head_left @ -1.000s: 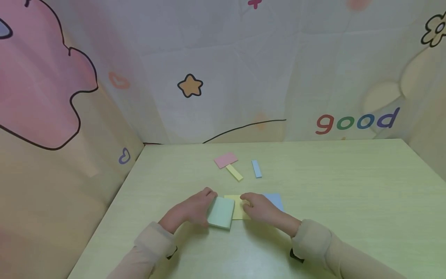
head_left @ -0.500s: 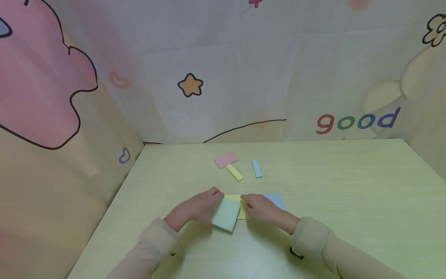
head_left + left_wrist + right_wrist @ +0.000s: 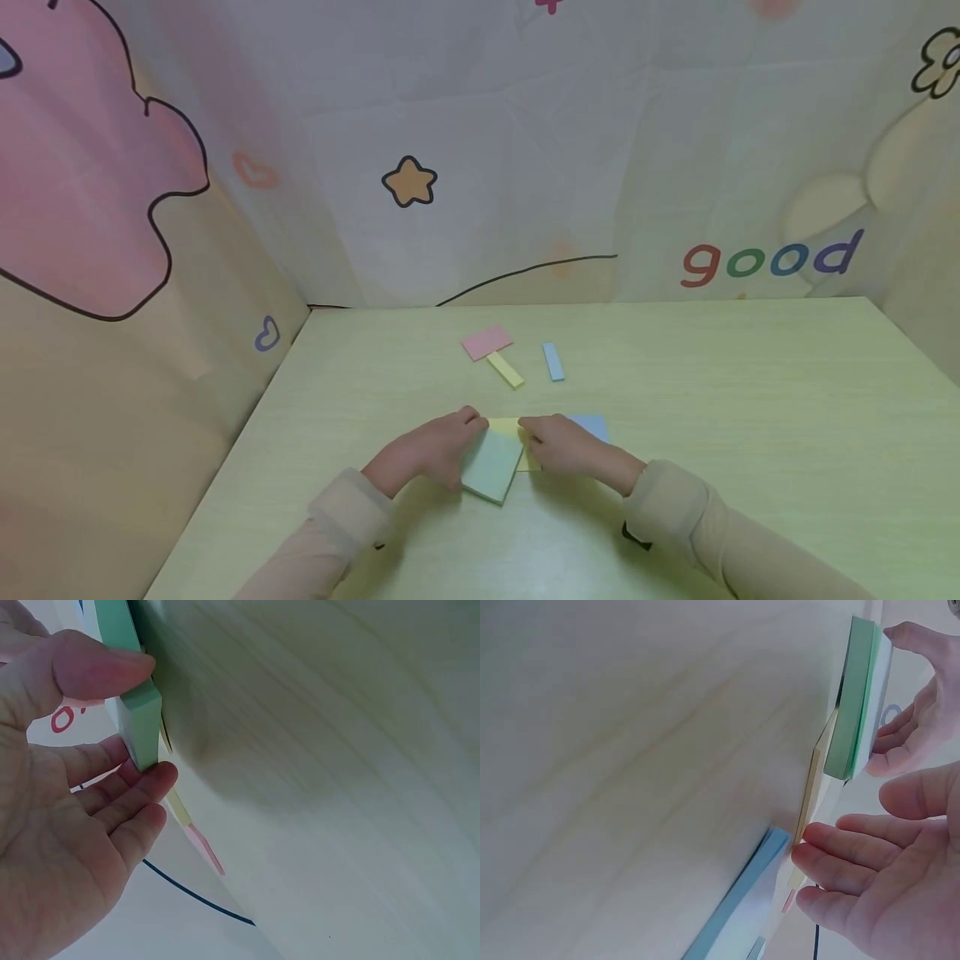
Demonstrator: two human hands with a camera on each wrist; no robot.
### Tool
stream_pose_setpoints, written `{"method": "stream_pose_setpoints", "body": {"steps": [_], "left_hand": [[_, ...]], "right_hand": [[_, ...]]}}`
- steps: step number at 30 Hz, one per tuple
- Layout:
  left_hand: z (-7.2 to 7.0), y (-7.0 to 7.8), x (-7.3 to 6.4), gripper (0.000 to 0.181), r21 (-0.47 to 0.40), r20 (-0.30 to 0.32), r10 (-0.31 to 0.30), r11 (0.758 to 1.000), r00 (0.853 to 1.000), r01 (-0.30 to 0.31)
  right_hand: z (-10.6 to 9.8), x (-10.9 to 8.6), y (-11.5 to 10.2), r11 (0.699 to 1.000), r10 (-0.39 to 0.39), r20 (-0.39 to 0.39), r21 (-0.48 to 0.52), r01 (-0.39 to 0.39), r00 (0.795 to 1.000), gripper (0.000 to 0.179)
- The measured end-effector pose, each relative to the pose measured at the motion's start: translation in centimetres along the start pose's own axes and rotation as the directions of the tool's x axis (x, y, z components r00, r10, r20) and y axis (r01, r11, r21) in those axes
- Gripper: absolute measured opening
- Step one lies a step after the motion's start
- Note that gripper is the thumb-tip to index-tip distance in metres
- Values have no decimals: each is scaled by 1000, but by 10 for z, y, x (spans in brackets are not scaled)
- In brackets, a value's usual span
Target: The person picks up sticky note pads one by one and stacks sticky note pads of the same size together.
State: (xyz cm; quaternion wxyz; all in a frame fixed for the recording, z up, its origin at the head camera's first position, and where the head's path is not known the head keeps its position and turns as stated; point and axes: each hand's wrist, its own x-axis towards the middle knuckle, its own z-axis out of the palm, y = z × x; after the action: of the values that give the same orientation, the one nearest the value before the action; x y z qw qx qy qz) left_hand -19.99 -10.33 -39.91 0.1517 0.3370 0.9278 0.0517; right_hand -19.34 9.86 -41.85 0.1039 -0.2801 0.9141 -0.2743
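My left hand (image 3: 441, 450) grips a thick light-green sticky note pad (image 3: 492, 468) by its left side, thumb at the near edge and fingers at the far edge. The green pad (image 3: 855, 697) lies turned at an angle and overlaps a thinner yellow sticky note pad (image 3: 529, 458). Over the right part of the yellow pad is my right hand (image 3: 566, 446). In the right wrist view its fingers (image 3: 840, 862) reach out loosely with fingertips right at the yellow pad's edge, the thumb apart. A blue sticky note pad (image 3: 591, 427) lies partly hidden behind the right hand.
Farther back on the table (image 3: 750, 400) lie a pink rectangular pad (image 3: 487, 342), a narrow yellow strip pad (image 3: 506, 370) touching its corner, and a narrow blue strip pad (image 3: 553, 362). A printed cloth (image 3: 510, 192) hangs behind the table.
My left hand has slid the green pad rightward and turned it clockwise, covering more of the yellow pad. The right hand has stayed nearly in place, its index finger and thumb drawing closer.
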Motion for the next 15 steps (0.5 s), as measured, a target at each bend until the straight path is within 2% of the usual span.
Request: {"method": "stream_pose_setpoints", "body": {"steps": [7, 15], "left_hand": [[2, 1, 6, 78, 10, 0, 0, 1000, 1000, 0], [1, 5, 15, 75, 105, 4, -1, 994, 1000, 1]], "right_hand": [[-2, 0, 0, 1000, -9, 7, 3, 9, 1000, 26], [-5, -1, 0, 1000, -22, 12, 19, 22, 1000, 27]]}}
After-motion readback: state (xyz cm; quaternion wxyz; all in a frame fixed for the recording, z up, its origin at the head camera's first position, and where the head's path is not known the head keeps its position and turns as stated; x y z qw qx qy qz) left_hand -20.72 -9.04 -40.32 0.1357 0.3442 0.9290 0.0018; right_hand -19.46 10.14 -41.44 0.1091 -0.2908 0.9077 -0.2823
